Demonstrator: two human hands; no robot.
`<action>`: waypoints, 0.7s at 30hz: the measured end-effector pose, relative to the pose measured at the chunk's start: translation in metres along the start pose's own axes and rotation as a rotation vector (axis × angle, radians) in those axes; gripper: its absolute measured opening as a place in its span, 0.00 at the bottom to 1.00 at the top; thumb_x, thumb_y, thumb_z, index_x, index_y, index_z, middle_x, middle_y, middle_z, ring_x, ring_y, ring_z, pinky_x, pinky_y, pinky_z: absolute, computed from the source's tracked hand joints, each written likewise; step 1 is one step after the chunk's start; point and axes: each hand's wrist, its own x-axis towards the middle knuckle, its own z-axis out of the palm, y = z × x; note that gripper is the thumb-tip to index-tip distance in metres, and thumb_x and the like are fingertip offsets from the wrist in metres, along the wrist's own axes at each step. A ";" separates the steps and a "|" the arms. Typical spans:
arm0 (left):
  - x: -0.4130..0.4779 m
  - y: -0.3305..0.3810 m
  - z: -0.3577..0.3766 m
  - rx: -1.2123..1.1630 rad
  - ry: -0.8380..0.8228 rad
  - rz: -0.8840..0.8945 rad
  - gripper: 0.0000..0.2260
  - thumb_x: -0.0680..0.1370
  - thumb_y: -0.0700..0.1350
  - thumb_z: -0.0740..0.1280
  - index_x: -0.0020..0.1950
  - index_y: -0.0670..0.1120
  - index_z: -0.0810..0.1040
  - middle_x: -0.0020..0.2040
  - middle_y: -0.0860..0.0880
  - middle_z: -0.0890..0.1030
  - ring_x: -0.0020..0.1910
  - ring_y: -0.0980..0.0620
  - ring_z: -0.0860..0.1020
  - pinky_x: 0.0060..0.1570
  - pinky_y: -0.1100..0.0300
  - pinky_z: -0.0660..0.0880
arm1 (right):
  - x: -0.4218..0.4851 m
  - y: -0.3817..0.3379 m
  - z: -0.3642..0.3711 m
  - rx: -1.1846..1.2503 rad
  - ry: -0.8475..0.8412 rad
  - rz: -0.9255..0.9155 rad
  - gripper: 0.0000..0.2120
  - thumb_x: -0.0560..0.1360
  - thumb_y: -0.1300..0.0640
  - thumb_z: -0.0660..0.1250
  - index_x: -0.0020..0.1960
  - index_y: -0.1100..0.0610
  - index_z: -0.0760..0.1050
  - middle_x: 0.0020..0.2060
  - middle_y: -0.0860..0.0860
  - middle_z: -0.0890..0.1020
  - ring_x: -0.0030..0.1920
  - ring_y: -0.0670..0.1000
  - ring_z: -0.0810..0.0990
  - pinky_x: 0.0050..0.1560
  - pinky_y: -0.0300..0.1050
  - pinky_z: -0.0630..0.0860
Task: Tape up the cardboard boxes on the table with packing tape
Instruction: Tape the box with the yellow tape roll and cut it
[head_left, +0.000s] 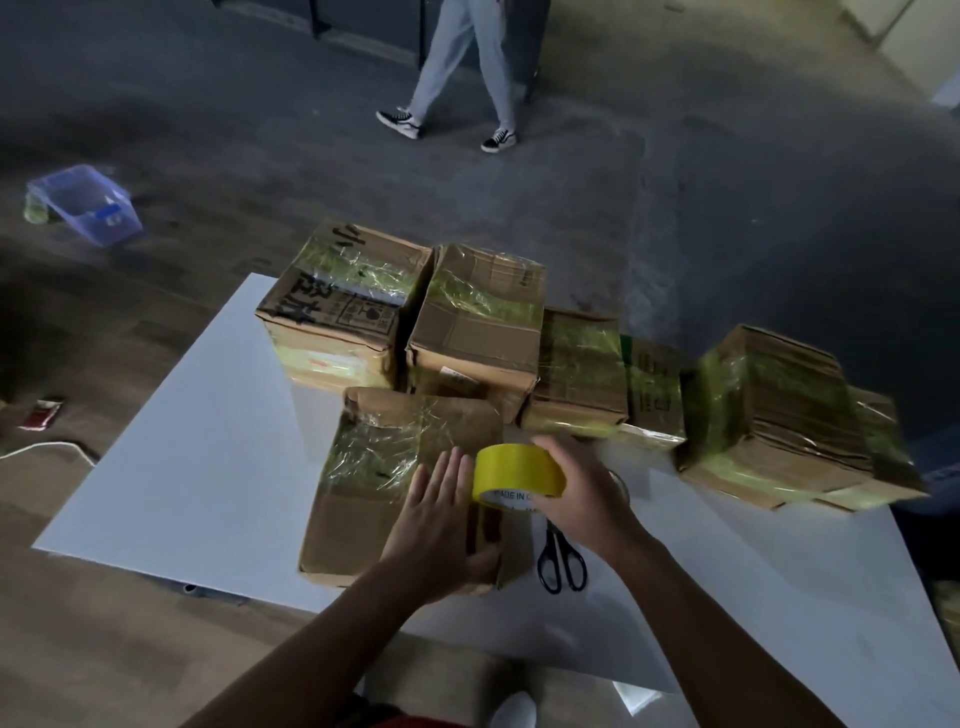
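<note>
On the white worktop (182, 441) in front of me, six cardboard boxes are sitting, as far as I can count. The near box (374, 467) is lying right under my hands. Five more are standing in a row beyond it, running from the black-lettered box (337, 312) at eleven o'clock round to the bundle of flat cardboard (774, 415) at two o'clock. All are wearing wrinkled, yellowish clear tape. Something brown is poking out behind the bundle; I cannot tell whether it is a seventh box.

I am holding the one yellow tape roll (519, 470) in my right hand (582, 488), fingers curled over its top, just above the near box's right edge. My left hand (441, 525) is lying flat on that box, fingers straight and pressed together, with the thumb reaching toward its near right corner.

One pair of black-handled scissors (561, 561) is lying on the worktop at five o'clock from the roll, beside the near box, its blades running under my right wrist.

On the floor, one clear blue plastic tub (85, 205) is sitting at ten o'clock. A red packet (44, 413) and a white cord (47, 449) are lying at nine. A person's legs (462, 78) are striding at twelve. The row of boxes is hiding the worktop's far edge.
</note>
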 end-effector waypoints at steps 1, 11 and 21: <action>0.000 -0.001 0.002 0.008 0.001 0.004 0.44 0.75 0.69 0.48 0.78 0.39 0.40 0.79 0.40 0.41 0.78 0.44 0.38 0.75 0.48 0.36 | -0.001 0.002 0.001 -0.024 -0.015 -0.016 0.27 0.66 0.64 0.76 0.64 0.60 0.74 0.57 0.55 0.79 0.54 0.52 0.76 0.48 0.34 0.66; 0.004 0.001 0.004 0.053 -0.055 -0.028 0.45 0.72 0.72 0.40 0.78 0.40 0.40 0.78 0.41 0.38 0.76 0.46 0.34 0.75 0.45 0.37 | -0.017 0.052 -0.011 -0.187 -0.120 0.068 0.23 0.67 0.62 0.74 0.61 0.59 0.77 0.53 0.57 0.80 0.52 0.59 0.79 0.49 0.50 0.75; 0.007 0.032 0.005 0.036 -0.092 -0.272 0.40 0.77 0.58 0.51 0.75 0.34 0.36 0.76 0.34 0.36 0.75 0.36 0.33 0.70 0.34 0.35 | -0.021 0.060 0.034 -0.203 -0.118 0.020 0.21 0.65 0.48 0.71 0.53 0.58 0.77 0.42 0.55 0.80 0.42 0.56 0.79 0.38 0.44 0.69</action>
